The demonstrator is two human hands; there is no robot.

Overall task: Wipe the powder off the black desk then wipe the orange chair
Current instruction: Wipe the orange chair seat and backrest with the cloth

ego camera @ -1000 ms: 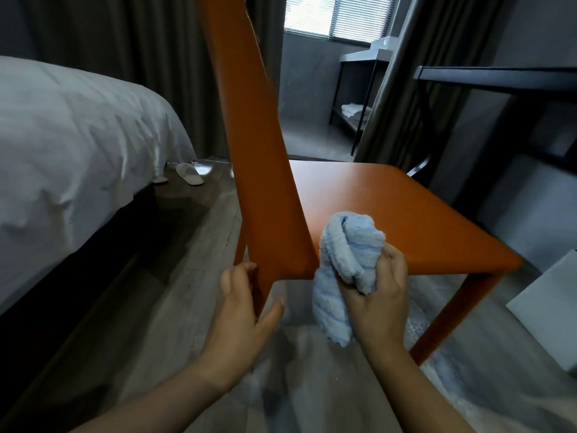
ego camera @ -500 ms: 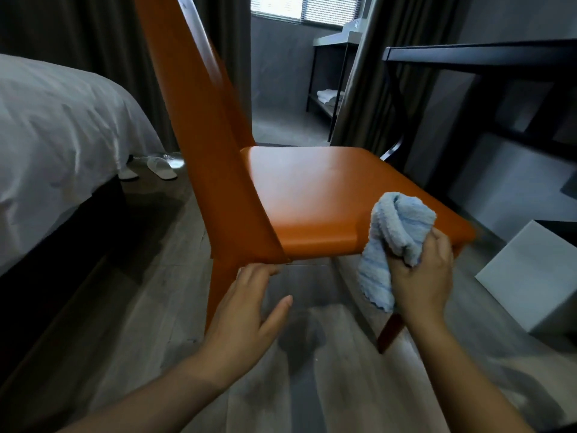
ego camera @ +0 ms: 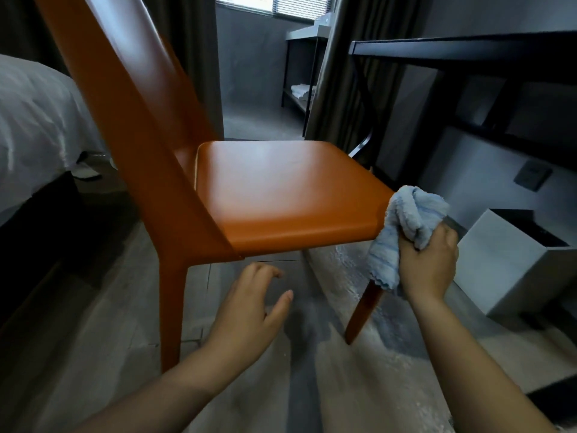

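A: Okay, chair status?

B: Orange chair stands on the floor right in front of you, side-on, backrest to your left. The backrest's top is cut off by the frame. Two legs countable: one under the backrest, and one under the seat's right corner, its upper part hidden behind the cloth. Any others are behind the seat.

A: Hands?

B: Two. Your right hand is fisted round one bunched light-blue cloth. The cloth touches the seat's near right corner, and a tail of it hangs below your fist. Your left hand holds nothing, fingers loose and spread, just below the seat's near edge and apart from it.

A: Desk?

B: Black desk is to the right, beyond the chair. Only its edge and part of the frame show. The top surface is out of sight, so I can't tell about powder.

A: Rest?

B: One white box on the floor below the desk, right of your cloth hand, cut by the frame. One bed with white bedding on the left, also cut off. One slipper by the bed, partly hidden behind the backrest. Pale streaks on the floor under the chair, too blurred to identify. Folded white towels on a low shelf far back, count unclear.
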